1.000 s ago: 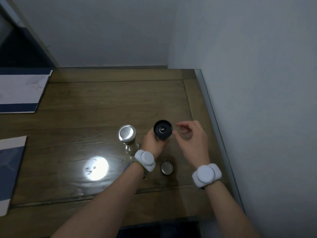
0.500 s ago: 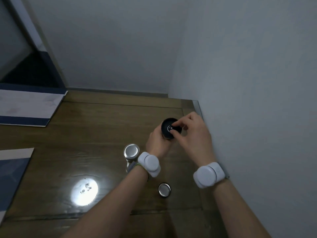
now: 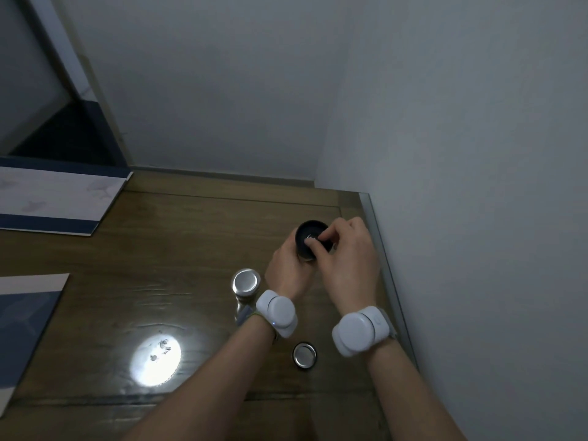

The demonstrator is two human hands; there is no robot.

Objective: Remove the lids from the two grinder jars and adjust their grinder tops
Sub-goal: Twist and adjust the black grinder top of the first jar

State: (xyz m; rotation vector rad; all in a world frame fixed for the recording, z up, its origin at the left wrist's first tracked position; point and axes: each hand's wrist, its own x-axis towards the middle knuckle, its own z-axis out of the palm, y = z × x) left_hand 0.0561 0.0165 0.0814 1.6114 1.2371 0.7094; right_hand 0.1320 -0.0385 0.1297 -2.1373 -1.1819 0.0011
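Note:
My left hand (image 3: 288,268) is wrapped around the body of an uncovered grinder jar (image 3: 306,234), held up above the table. Its black grinder top faces me, with a small silver knob in the middle. The fingertips of my right hand (image 3: 345,262) pinch that knob. A second grinder jar (image 3: 245,283) stands on the table just left of my left wrist, its silver lid still on. A loose silver lid (image 3: 304,354) lies on the table between my forearms.
The wooden table (image 3: 178,249) ends at a white wall and a glass edge strip (image 3: 381,249) on the right. A blue-and-white board (image 3: 57,198) lies at the back left, another (image 3: 22,323) at the left edge. A bright light reflection (image 3: 156,358) glares on the wood.
My right hand moved from beside the jar onto the grinder top and now pinches its centre knob. The held jar rose toward the wall. The view tilted upward.

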